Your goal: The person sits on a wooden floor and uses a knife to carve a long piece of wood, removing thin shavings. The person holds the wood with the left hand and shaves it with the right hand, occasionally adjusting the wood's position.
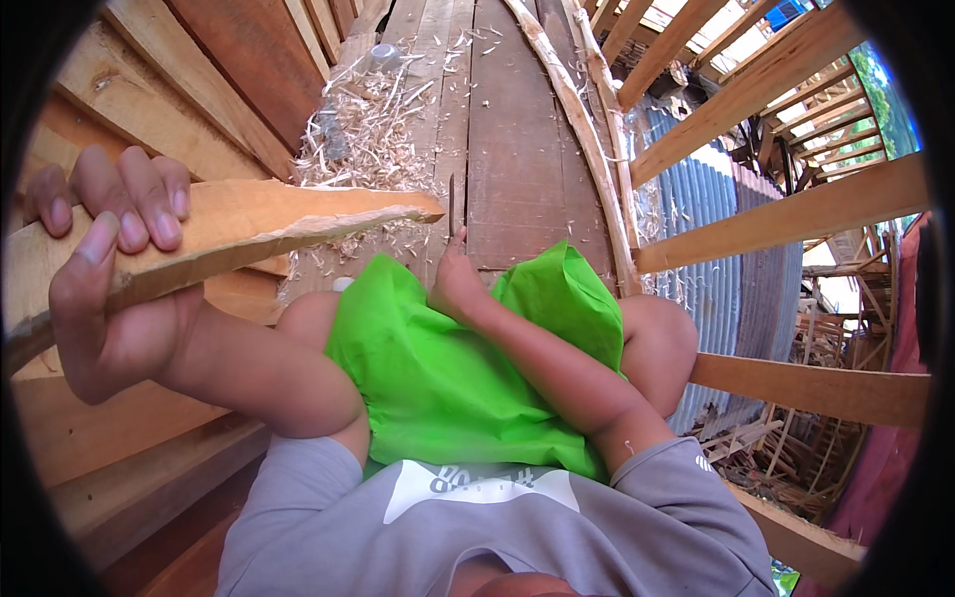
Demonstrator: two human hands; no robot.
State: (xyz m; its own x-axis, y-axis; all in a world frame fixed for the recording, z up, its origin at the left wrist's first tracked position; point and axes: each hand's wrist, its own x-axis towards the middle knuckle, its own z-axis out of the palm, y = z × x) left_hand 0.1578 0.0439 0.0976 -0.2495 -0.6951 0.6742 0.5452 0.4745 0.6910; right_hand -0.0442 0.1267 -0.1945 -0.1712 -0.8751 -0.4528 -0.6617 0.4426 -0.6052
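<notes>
My left hand (85, 289) is closed around a long, pale wooden piece (288, 214), thumb on the near side and fingers over the top. The piece narrows to a rough-cut tip pointing right, and its other end runs out of view at the left. My right hand (458, 284) is closed over my lap and grips a knife. Its thin blade (452, 199) stands up from the fist, just right of the wooden tip and apart from it; the handle is hidden in the fingers. A bright green cloth (448, 388) covers my lap beneath both arms.
Curled wood shavings (368, 134) lie heaped on the plank floor (512, 149), beside a clear plastic cup (383, 57). Stacked boards (149, 99) line the left. Long peeled poles (572, 95) run along the right, before a wooden railing (786, 214) and corrugated metal sheets (696, 214).
</notes>
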